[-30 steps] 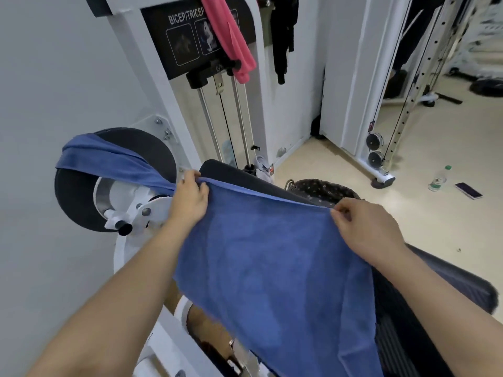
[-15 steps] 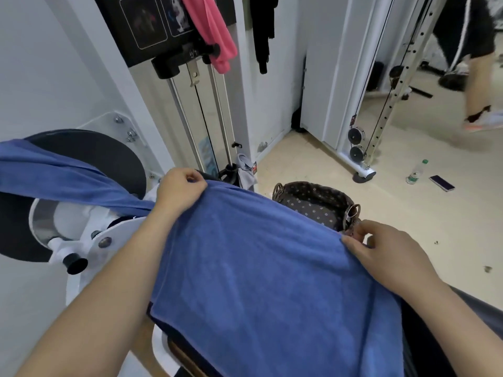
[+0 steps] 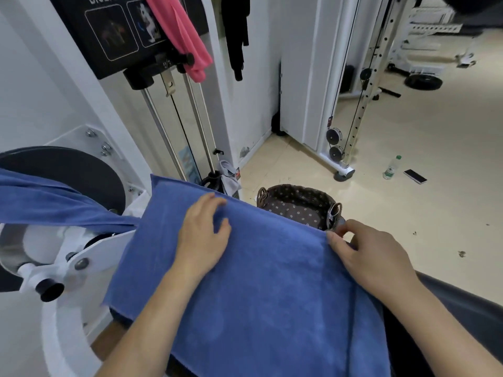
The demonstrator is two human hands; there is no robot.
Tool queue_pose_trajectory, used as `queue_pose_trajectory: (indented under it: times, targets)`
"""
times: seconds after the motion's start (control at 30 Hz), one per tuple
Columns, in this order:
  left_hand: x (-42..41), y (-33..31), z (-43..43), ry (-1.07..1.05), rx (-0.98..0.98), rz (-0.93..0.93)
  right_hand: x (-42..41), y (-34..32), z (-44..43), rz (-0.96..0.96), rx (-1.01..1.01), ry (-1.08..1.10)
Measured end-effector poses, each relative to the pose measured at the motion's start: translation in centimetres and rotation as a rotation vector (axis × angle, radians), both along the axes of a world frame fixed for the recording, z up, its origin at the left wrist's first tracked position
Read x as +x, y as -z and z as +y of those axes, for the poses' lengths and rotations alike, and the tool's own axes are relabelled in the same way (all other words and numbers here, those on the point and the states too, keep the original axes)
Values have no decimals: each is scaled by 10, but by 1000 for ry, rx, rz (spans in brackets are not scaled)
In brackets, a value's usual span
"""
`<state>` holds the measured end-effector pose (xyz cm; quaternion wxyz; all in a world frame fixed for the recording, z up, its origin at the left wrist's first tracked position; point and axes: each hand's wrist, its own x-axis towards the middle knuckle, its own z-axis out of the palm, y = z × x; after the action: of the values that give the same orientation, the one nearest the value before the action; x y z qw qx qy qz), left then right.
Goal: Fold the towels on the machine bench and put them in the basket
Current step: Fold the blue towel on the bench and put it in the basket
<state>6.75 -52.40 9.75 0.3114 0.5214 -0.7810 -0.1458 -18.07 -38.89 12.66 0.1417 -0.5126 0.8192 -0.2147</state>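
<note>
A blue towel (image 3: 258, 289) lies spread over the dark machine bench (image 3: 462, 303). My left hand (image 3: 202, 235) rests flat on the towel near its far edge, fingers relaxed. Thumb and fingers of my right hand (image 3: 373, 257) pinch the towel's far right corner. Just beyond that edge, on the floor, stands a brown dotted basket (image 3: 296, 187) with nothing visible inside. A second blue towel (image 3: 40, 202) is draped over the machine's black disc at the left. A pink towel (image 3: 179, 36) hangs from the weight stack above.
The white machine frame and its steel guide rods (image 3: 163, 131) stand close ahead. A black garment (image 3: 236, 31) hangs beside them. On the beige floor to the right are a cable-machine base (image 3: 340, 159), a water bottle (image 3: 392, 167) and a phone (image 3: 415, 176).
My left hand has let go of the towel's far left corner and now lies flat on the cloth. The towel has come down onto the bench. My right hand keeps its corner.
</note>
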Motion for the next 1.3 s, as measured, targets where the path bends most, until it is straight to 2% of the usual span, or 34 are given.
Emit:
queue_pose_trajectory:
  times: [0.17, 0.23, 0.27, 0.4, 0.5, 0.6, 0.67, 0.73, 0.83, 1.0, 1.1, 1.13, 1.17, 1.23, 1.3]
  targets:
    - [-32, 23, 163, 543, 118, 85, -16, -6, 37, -280, -20, -199]
    - [-51, 45, 210, 698, 92, -37, -20, -6, 50, -291, -36, -242]
    - [-60, 55, 226, 702, 103, -118, -19, -5, 55, -261, -66, -252]
    - [-85, 61, 251, 476, 123, -182, -10, 8, 83, -176, -222, -113]
    - [-98, 58, 257, 327, 124, -166, -5, 20, 106, -107, -183, -34]
    - [-104, 55, 258, 200, 260, 62, -2, 22, 126, -85, -18, 9]
    - [-107, 47, 258, 103, 367, 248, 0, 22, 136, -108, 131, -65]
    - [-111, 32, 260, 29, 467, 433, 1, 16, 139, -356, 222, -125]
    - [-120, 3, 272, 77, 529, 582, -8, 4, 134, -933, 252, -32]
    - [-141, -24, 288, 112, 398, 636, -32, -11, 126, -1249, 145, 5]
    - [-151, -25, 293, 112, 351, 665, -41, -19, 127, -1619, 152, 18]
    - [-154, -25, 295, 118, 364, 670, -42, -20, 129, -1670, 192, 10]
    - [-156, -24, 298, 123, 382, 666, -43, -19, 130, -1641, 234, -10]
    - [-159, -21, 302, 114, 396, 625, -50, -16, 128, -1481, 240, -60]
    - [-158, -16, 304, 73, 374, 545, -56, -18, 123, -1330, 157, -102]
